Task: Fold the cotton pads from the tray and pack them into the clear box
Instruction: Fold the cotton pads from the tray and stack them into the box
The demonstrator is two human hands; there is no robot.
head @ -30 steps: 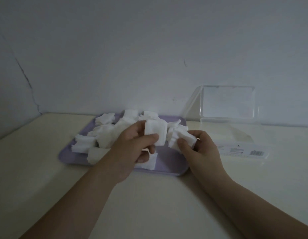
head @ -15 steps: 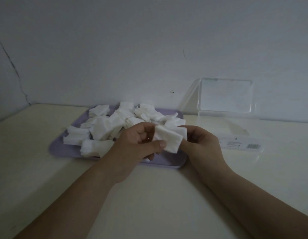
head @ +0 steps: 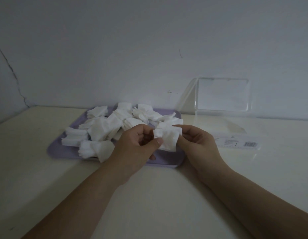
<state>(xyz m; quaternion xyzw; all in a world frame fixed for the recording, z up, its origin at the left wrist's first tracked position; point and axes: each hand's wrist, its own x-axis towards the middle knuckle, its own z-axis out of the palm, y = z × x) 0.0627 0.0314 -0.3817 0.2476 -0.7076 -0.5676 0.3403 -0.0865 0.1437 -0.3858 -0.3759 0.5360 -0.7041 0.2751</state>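
I have my left hand (head: 137, 145) and right hand (head: 196, 144) each pinching one end of a cotton pad (head: 168, 137) stretched crosswise above the tray (head: 165, 163), with the clear box (head: 236, 144) lying rightward, nearer my right hand.

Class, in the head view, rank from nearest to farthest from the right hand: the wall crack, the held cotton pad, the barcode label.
1. The held cotton pad: pinched by the right hand.
2. The barcode label: rightward, on the clear box.
3. The wall crack: far left, up the wall.
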